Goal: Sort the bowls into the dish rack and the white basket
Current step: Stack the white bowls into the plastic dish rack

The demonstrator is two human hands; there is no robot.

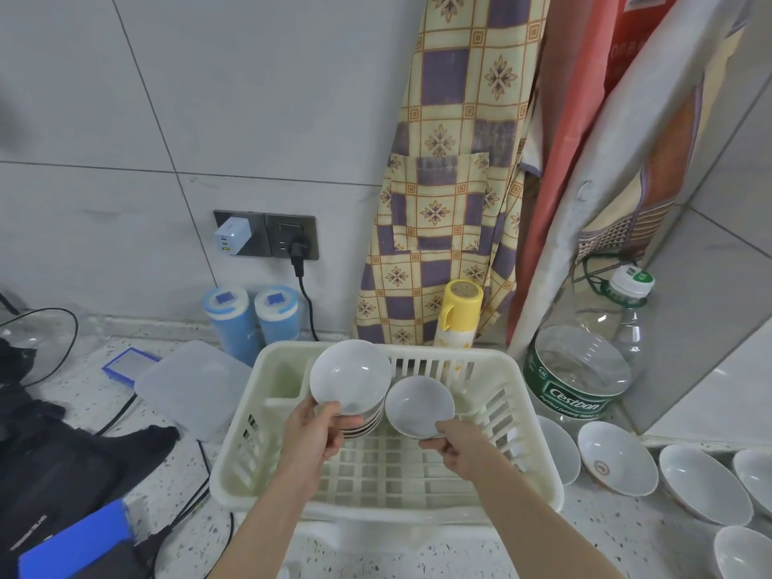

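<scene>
My left hand (318,428) holds a stack of bowls (351,382) over the rack (388,474); the fingers (349,422) curl round the near rim of the top bowl, which tilts toward me. My right hand (457,447) pinches the near rim of one small bowl (419,405), just beside the stack and to its right, also above the rack floor. The rack is cream plastic and stands on the speckled counter (618,532). On the counter to the right of the rack lie more bowls (617,463) in a row, one with a red mark inside. Behind them stands a big water bottle (580,369). Behind the rack I see a yellow flask (458,313) and two blue tubs (252,315) near the wall.
</scene>
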